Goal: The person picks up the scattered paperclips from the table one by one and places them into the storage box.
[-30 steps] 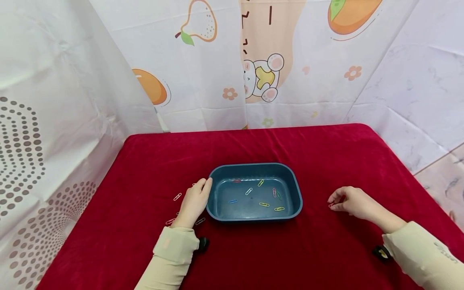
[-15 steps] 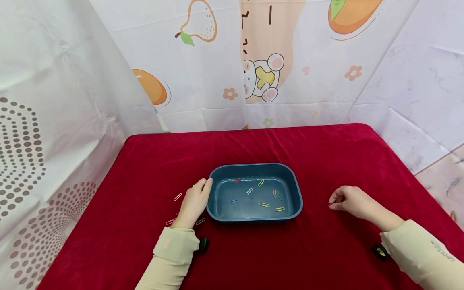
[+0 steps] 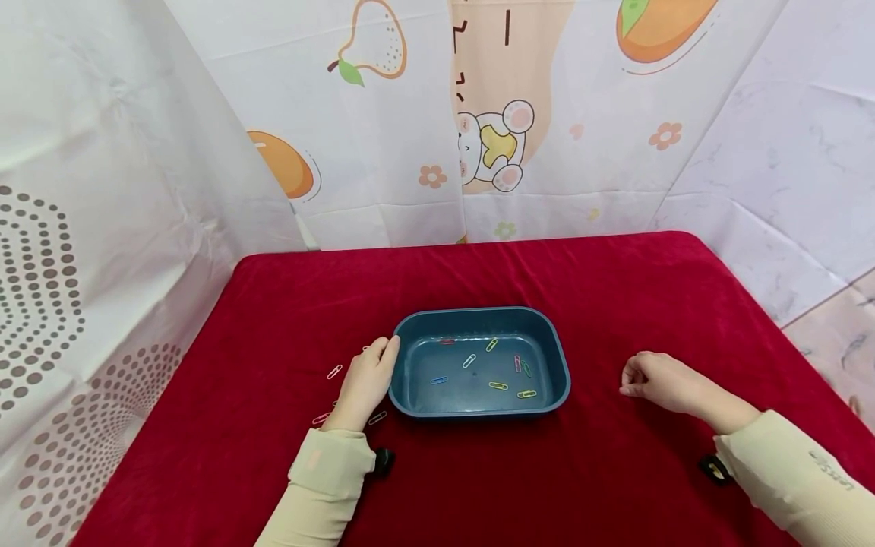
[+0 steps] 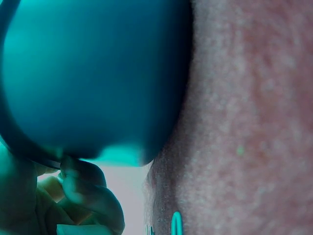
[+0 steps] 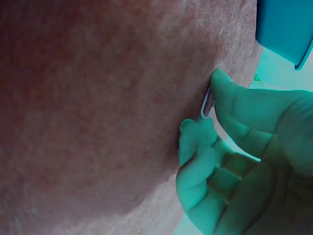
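Note:
A dark blue rectangular plastic tray (image 3: 478,415) stands mid-table with several coloured paper clips inside, among them a blue one (image 3: 439,380) and a white one (image 3: 469,361). My left hand (image 3: 365,381) grips its left rim; the left wrist view has the fingers (image 4: 85,188) curled at the tray's edge. Out to the right, close over the cloth, my right hand (image 3: 661,382) pinches a paper clip (image 5: 206,104) between thumb and fingertip. That clip is hidden in the head view, while the right wrist view has it spanning the two fingertips.
Red velvet cloth (image 3: 581,486) covers the table. Several loose paper clips lie left of the tray around my left forearm, such as a pink one (image 3: 334,371) and a pale one (image 3: 377,418). Printed white curtains (image 3: 383,167) hang behind and at both sides.
My right hand has shifted very slightly and its fingers have drawn in; the bit of red clip seen at its fingertips earlier is hidden now. My left hand and the tray stay put.

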Action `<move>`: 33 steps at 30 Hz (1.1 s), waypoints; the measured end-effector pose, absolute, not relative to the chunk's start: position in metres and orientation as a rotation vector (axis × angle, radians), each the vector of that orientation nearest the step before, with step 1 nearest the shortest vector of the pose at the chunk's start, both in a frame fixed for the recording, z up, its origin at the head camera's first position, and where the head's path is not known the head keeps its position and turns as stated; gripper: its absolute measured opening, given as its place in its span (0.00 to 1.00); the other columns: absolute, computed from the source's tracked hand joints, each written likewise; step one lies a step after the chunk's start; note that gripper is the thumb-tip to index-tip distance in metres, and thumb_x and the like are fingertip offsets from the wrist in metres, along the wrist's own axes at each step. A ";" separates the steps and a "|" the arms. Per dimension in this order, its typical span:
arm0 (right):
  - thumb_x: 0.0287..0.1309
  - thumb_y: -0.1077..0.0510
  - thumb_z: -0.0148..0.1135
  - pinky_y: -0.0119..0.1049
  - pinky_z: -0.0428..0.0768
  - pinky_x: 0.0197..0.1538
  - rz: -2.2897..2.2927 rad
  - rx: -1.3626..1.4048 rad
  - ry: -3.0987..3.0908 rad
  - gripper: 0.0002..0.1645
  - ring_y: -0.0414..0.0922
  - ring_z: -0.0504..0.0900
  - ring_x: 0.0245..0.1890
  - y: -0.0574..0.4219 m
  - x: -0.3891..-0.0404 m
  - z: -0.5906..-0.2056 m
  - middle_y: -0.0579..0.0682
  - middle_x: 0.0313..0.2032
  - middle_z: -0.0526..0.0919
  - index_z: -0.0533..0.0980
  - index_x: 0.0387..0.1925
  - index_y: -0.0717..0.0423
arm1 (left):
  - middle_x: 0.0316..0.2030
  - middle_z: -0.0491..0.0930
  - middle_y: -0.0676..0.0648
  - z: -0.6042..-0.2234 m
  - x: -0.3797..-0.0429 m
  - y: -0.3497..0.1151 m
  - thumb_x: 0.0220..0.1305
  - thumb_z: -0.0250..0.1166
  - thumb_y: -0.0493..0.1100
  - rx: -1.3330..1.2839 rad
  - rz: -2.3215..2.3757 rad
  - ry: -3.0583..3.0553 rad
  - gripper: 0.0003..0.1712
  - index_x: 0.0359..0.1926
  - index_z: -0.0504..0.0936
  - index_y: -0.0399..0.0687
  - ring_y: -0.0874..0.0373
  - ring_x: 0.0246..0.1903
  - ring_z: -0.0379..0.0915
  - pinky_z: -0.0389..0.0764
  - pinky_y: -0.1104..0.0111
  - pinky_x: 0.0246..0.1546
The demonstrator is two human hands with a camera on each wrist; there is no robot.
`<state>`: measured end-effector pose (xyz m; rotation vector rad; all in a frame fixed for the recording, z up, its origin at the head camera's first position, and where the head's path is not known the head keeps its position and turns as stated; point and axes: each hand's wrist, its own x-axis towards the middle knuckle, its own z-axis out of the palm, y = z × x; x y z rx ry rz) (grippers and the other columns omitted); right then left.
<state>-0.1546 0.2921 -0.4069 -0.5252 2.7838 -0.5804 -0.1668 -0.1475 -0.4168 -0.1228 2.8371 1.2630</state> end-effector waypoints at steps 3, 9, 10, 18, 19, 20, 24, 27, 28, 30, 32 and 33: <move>0.57 0.62 0.67 0.30 0.66 0.29 -0.565 -0.543 2.774 0.10 0.31 0.64 0.21 0.292 -0.154 -0.408 0.39 0.20 0.73 0.76 0.23 0.49 | 0.18 0.61 0.48 -0.417 -0.167 -0.147 0.77 0.46 0.56 -0.126 1.264 2.838 0.23 0.26 0.62 0.48 0.54 0.17 0.57 0.62 0.67 0.24; 0.57 0.62 0.67 0.29 0.67 0.28 -0.541 -0.545 2.775 0.10 0.31 0.65 0.20 0.292 -0.152 -0.409 0.38 0.19 0.72 0.75 0.25 0.49 | 0.18 0.61 0.47 -0.417 -0.167 -0.147 0.77 0.46 0.56 -0.131 1.262 2.841 0.23 0.26 0.63 0.48 0.54 0.17 0.57 0.62 0.67 0.24; 0.57 0.62 0.66 0.30 0.67 0.28 -0.545 -0.543 2.770 0.09 0.32 0.65 0.20 0.291 -0.151 -0.408 0.38 0.19 0.71 0.74 0.26 0.50 | 0.18 0.61 0.48 -0.417 -0.167 -0.147 0.77 0.46 0.55 -0.131 1.260 2.842 0.23 0.26 0.63 0.49 0.54 0.17 0.57 0.62 0.67 0.24; 0.59 0.60 0.66 0.30 0.66 0.28 -0.571 -0.491 2.748 0.08 0.33 0.65 0.20 0.289 -0.150 -0.404 0.39 0.19 0.71 0.75 0.28 0.50 | 0.18 0.61 0.48 -0.417 -0.167 -0.148 0.77 0.46 0.55 -0.119 1.264 2.844 0.23 0.26 0.62 0.49 0.55 0.17 0.56 0.61 0.67 0.23; 0.59 0.60 0.66 0.30 0.66 0.28 -0.576 -0.485 2.744 0.07 0.33 0.65 0.20 0.288 -0.151 -0.403 0.40 0.19 0.71 0.75 0.28 0.51 | 0.18 0.61 0.48 -0.417 -0.167 -0.148 0.77 0.46 0.55 -0.119 1.263 2.845 0.23 0.26 0.62 0.49 0.54 0.17 0.57 0.61 0.67 0.23; 0.59 0.60 0.66 0.30 0.66 0.28 -0.582 -0.481 2.741 0.07 0.34 0.65 0.20 0.288 -0.151 -0.402 0.40 0.19 0.71 0.75 0.28 0.51 | 0.18 0.61 0.48 -0.418 -0.167 -0.148 0.77 0.46 0.55 -0.118 1.263 2.845 0.22 0.26 0.63 0.49 0.54 0.17 0.57 0.62 0.67 0.23; 0.59 0.59 0.66 0.30 0.66 0.28 -0.601 -0.471 2.740 0.07 0.34 0.65 0.19 0.284 -0.152 -0.398 0.40 0.18 0.71 0.76 0.28 0.51 | 0.18 0.61 0.48 -0.418 -0.167 -0.148 0.77 0.46 0.55 -0.113 1.257 2.855 0.23 0.26 0.63 0.48 0.54 0.17 0.57 0.62 0.67 0.24; 0.59 0.59 0.67 0.30 0.66 0.28 -0.627 -0.467 2.747 0.07 0.35 0.65 0.19 0.280 -0.153 -0.395 0.40 0.18 0.72 0.76 0.28 0.51 | 0.18 0.61 0.48 -0.418 -0.168 -0.148 0.77 0.46 0.55 -0.112 1.257 2.857 0.23 0.25 0.63 0.48 0.54 0.17 0.57 0.62 0.66 0.24; 0.59 0.59 0.67 0.30 0.66 0.28 -0.638 -0.469 2.751 0.07 0.35 0.65 0.19 0.279 -0.153 -0.394 0.40 0.18 0.72 0.76 0.28 0.52 | 0.18 0.61 0.48 -0.418 -0.167 -0.148 0.77 0.46 0.55 -0.113 1.259 2.854 0.23 0.25 0.63 0.48 0.54 0.17 0.57 0.62 0.66 0.24; 0.59 0.59 0.67 0.30 0.67 0.28 -0.658 -0.465 2.759 0.06 0.35 0.66 0.20 0.276 -0.154 -0.393 0.40 0.19 0.72 0.77 0.29 0.52 | 0.18 0.61 0.48 -0.418 -0.167 -0.148 0.77 0.46 0.55 -0.113 1.265 2.849 0.23 0.25 0.63 0.48 0.54 0.17 0.57 0.62 0.66 0.24; 0.59 0.59 0.66 0.31 0.67 0.28 -0.685 -0.462 2.763 0.06 0.36 0.67 0.20 0.274 -0.154 -0.391 0.41 0.19 0.72 0.77 0.29 0.52 | 0.18 0.61 0.48 -0.418 -0.167 -0.148 0.77 0.46 0.55 -0.112 1.268 2.846 0.23 0.25 0.63 0.48 0.54 0.17 0.57 0.62 0.66 0.24; 0.59 0.59 0.66 0.31 0.68 0.28 -0.696 -0.459 2.765 0.06 0.36 0.68 0.20 0.272 -0.154 -0.390 0.41 0.19 0.73 0.77 0.29 0.53 | 0.18 0.61 0.48 -0.418 -0.168 -0.148 0.77 0.46 0.55 -0.113 1.266 2.846 0.23 0.25 0.63 0.48 0.54 0.17 0.57 0.62 0.66 0.24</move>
